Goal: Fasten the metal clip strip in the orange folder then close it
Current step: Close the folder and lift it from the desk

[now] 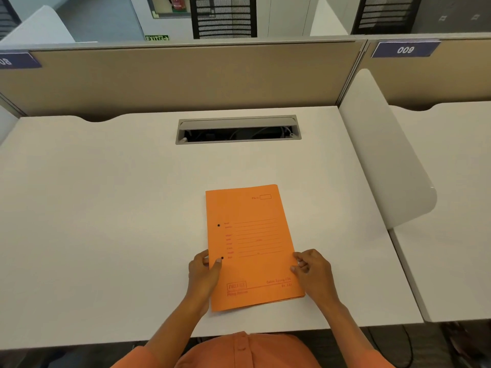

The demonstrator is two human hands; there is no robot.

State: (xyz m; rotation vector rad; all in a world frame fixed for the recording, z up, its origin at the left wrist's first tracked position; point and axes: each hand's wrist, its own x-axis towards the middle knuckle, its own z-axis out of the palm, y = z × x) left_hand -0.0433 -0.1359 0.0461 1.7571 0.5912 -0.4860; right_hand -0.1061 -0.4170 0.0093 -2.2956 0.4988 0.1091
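**Closed orange folder held at both long edges**

An orange folder point(251, 245) lies flat and closed on a white desk point(106, 221), a little right of the middle and close to the near edge. Its front cover faces up, printed with red lines of a form and a small boxed logo near the bottom. Two small dark holes sit along the left margin, one above the other. The metal clip strip cannot be seen; only the cover shows.

The left hand point(203, 272) rests at the folder's left edge beside the lower hole. Its thumb lies on the cover and the other fingers curl at or under the edge, so it appears to pinch the spine side lightly. The right hand point(312, 269) is at the right edge, at about the same height. Its fingers are bent close together, with the tips touching the cover's edge; whether they grip it or only press on it cannot be told.

Farther back, a grey cable tray point(237, 128) with its flap raised is set into the desk. A tan partition point(186, 75) stands behind it.
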